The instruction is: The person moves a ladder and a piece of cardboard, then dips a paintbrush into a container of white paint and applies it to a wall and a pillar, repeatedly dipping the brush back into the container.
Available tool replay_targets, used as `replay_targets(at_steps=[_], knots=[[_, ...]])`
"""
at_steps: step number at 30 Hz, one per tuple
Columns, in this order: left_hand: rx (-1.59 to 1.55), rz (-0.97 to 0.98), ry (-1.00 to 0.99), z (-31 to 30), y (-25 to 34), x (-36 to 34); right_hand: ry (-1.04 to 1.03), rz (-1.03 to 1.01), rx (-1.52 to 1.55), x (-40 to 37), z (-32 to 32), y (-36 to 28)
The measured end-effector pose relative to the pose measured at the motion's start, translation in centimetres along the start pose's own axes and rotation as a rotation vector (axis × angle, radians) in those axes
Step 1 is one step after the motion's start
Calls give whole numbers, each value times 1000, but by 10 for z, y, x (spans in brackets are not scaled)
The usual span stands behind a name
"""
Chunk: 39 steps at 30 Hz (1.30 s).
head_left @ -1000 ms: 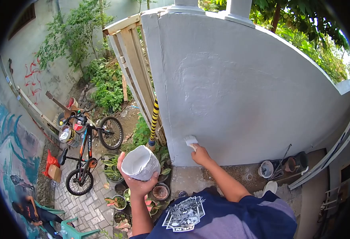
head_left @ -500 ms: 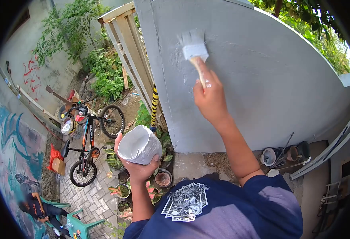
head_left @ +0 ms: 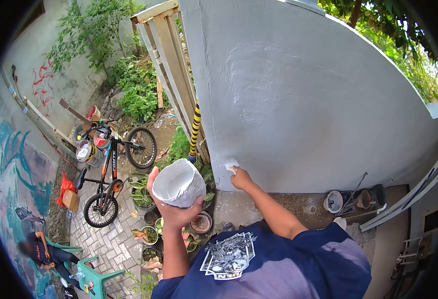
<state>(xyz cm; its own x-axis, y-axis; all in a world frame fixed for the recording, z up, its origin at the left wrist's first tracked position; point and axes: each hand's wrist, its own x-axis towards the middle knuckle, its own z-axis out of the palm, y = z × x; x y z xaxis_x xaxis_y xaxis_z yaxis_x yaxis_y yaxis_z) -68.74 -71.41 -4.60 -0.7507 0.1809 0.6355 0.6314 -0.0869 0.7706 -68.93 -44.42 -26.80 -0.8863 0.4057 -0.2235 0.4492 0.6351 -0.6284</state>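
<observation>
My left hand (head_left: 178,213) is wrapped round the lower part of a whitish, paint-coated cup (head_left: 180,185), tilted so its pale inside shows. My right hand (head_left: 241,179) grips a paintbrush (head_left: 231,163), whose white head lies against the lower left part of a grey wall (head_left: 309,114). The brush handle is mostly hidden in my fingers. Higher on the wall, rough patches look wet and shiny.
A metal gate (head_left: 166,55) stands left of the wall, with potted plants (head_left: 150,235) below. Further left are a bicycle (head_left: 113,167), buckets (head_left: 85,151), a green stool (head_left: 97,279) and a seated person (head_left: 44,251). More buckets (head_left: 333,201) stand at the wall's right foot.
My right hand has moved the brush down the wall, from the upper part to near its bottom left edge. My left hand still holds the cup in about the same place.
</observation>
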Motion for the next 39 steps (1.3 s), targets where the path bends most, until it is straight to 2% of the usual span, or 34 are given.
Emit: replay_targets(at_steps=[2,4,6,8,10,11,13,14,19,21,23,25,28,30,32,34,38,39], knots=[[-2,-28,6,-2,0,-1,188,-192,84,-4,-41,-22],[-37,-92,17,0,1,-4,168,-67,214,-29,-131,-89],[-33,-75,17,-1,-1,-2,248,-124,323,-61,-190,-133],[-34,-61,22,1,-2,0,512,-414,468,-80,-218,-159],[-40,-75,35,3,-2,-1,618,-546,503,-87,-247,-182],[-42,-78,32,2,-4,-2,620,-542,502,-82,-254,-188],[9,-40,28,3,-9,-1,864,-774,299,-70,-266,-199],[6,-37,28,6,-8,-1,744,-644,272,-68,-265,-198],[-43,-47,17,10,-1,1,735,-593,130,-41,-173,-115],[-67,-66,27,11,-3,-1,402,-196,93,-53,-134,-80],[-60,-99,37,8,-3,-2,179,72,77,-46,-95,-35],[11,-78,18,3,-3,-4,104,78,22,-22,-46,38],[-32,-62,12,4,-4,0,171,72,77,-26,-58,39],[-75,-90,21,4,-3,-2,302,-55,160,-27,-112,-1],[-52,-73,9,5,-5,0,261,-25,337,-49,-195,-68],[-31,-51,-1,7,-7,5,398,-211,485,-83,-251,-121],[-73,-73,-21,15,-3,4,883,-674,525,-100,-318,-184],[-93,-88,-22,18,-2,6,888,-673,522,-95,-323,-187]])
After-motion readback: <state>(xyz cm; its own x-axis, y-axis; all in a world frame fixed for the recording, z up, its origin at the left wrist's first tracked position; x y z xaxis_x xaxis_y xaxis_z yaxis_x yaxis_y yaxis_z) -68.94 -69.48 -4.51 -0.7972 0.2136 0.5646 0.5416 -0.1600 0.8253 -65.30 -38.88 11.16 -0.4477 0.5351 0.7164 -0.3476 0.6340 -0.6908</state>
